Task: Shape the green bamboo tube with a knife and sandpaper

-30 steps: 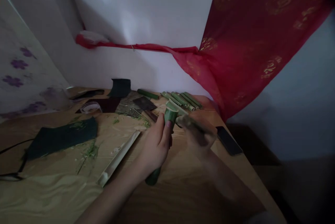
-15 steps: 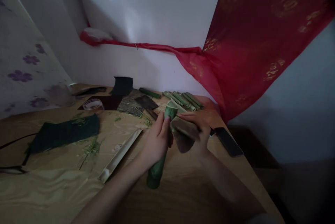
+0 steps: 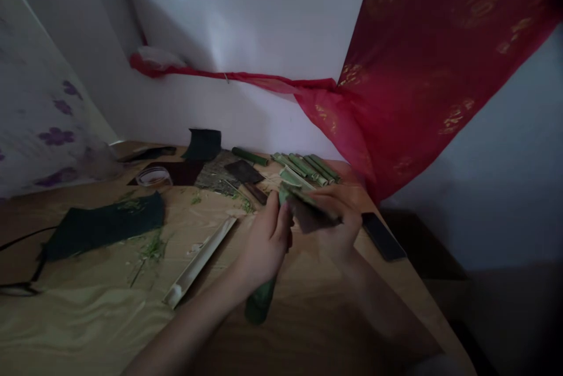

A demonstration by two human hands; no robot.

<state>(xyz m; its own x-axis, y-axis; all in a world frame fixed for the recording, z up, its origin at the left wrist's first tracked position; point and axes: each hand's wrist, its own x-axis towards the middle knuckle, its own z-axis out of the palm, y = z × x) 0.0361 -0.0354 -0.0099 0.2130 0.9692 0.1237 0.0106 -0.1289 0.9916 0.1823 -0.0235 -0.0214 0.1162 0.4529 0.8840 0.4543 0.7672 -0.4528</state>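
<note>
My left hand (image 3: 266, 244) grips a green bamboo tube (image 3: 259, 301) upright, its lower end showing below my fist. My right hand (image 3: 338, 229) pinches a dark sheet of sandpaper (image 3: 310, 216) around the tube's upper end, hiding most of that end. A split bamboo strip (image 3: 200, 261) lies on the table left of my left hand, not touched by either hand.
Several cut green bamboo pieces (image 3: 305, 168) lie at the back of the wooden table (image 3: 88, 311). A phone (image 3: 382, 236) sits by the right edge. A dark abrasive sheet (image 3: 103, 226), green shavings (image 3: 152, 250) and a clear tape roll (image 3: 153, 176) lie to the left. Walls bound the back.
My right hand has moved from beside the tube onto its upper end, with the dark sheet now wrapped over that end. My left hand still holds the tube in about the same place.
</note>
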